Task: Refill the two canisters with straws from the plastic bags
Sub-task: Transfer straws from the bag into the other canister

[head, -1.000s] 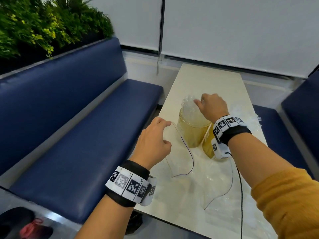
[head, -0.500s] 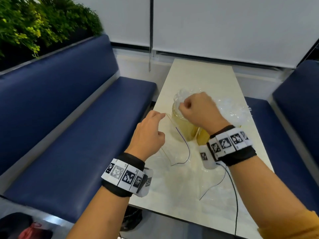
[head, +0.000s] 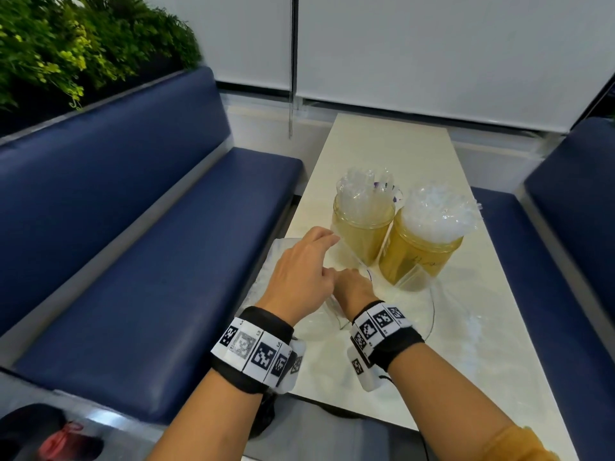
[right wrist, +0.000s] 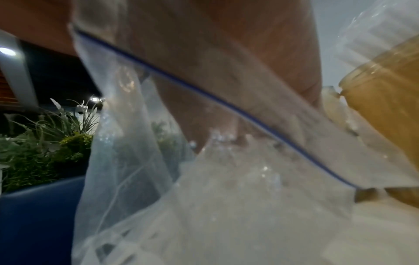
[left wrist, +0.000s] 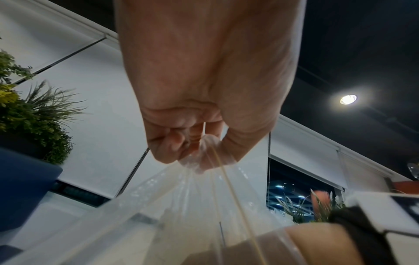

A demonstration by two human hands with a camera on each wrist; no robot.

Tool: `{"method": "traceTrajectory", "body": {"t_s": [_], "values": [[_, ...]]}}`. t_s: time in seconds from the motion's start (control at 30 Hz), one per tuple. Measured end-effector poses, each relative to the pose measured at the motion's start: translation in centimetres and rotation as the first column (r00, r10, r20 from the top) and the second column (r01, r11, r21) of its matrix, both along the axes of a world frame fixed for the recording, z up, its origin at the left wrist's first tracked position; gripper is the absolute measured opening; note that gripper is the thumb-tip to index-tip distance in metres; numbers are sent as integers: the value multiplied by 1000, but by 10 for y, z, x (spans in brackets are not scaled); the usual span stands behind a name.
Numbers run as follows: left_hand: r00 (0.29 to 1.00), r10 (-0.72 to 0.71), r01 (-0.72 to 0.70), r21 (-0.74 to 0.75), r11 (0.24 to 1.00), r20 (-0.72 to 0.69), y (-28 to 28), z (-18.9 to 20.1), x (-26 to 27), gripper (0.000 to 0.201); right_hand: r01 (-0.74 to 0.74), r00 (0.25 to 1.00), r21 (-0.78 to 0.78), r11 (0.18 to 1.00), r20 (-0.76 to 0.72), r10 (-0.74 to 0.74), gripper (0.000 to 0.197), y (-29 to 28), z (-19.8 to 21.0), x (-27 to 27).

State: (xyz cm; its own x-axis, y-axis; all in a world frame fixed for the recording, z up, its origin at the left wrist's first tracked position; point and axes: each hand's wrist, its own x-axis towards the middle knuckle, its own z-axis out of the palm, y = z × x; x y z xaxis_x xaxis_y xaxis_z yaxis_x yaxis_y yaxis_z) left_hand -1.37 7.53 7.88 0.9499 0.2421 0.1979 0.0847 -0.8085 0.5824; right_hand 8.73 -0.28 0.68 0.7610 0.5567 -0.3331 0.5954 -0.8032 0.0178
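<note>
Two amber canisters stand side by side on the cream table (head: 382, 144), the left canister (head: 361, 234) and the right canister (head: 416, 257). Clear wrapped straws (head: 436, 211) stick up out of both. Just in front of them my left hand (head: 299, 271) pinches a gathered fold of a clear plastic bag (left wrist: 192, 197), as the left wrist view shows at the fingertips (left wrist: 199, 143). My right hand (head: 352, 287) is curled right beside it, half hidden behind the left hand. The bag's film and blue zip line (right wrist: 226, 107) drape across it.
A second clear bag (head: 459, 327) lies flat on the table at the right. Blue benches flank the table, one on the left (head: 149, 261) and one on the right (head: 565, 261). Plants (head: 66, 44) stand behind the left bench. A dark bag (head: 50, 440) lies at lower left.
My right hand came off the top of the left canister and dropped toward me to the bag, next to my left hand. Both canisters now show in full.
</note>
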Motion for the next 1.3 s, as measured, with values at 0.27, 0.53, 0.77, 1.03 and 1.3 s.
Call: {"method": "traceTrajectory", "body": {"t_s": [0.27,0.53,0.77,1.03,1.3], "values": [[1000,4,-4,3,1000,8,2,-3,-8,58,93,984,124,988,-161,-73,30,-9,-5,1],[999,8,-11,72,997,35,5,-13,-11,62,129,981,181,975,-167,-99,40,-15,44,3],[997,66,-70,187,980,30,2,-19,-2,93,20,986,142,990,-166,4,34,-26,129,-15],[964,208,-241,212,947,166,4,-19,18,26,-107,994,429,897,42,98,26,-36,185,-38],[959,212,-214,-10,977,188,7,-10,21,11,-299,849,672,678,512,-132,40,-11,150,-46]]}}
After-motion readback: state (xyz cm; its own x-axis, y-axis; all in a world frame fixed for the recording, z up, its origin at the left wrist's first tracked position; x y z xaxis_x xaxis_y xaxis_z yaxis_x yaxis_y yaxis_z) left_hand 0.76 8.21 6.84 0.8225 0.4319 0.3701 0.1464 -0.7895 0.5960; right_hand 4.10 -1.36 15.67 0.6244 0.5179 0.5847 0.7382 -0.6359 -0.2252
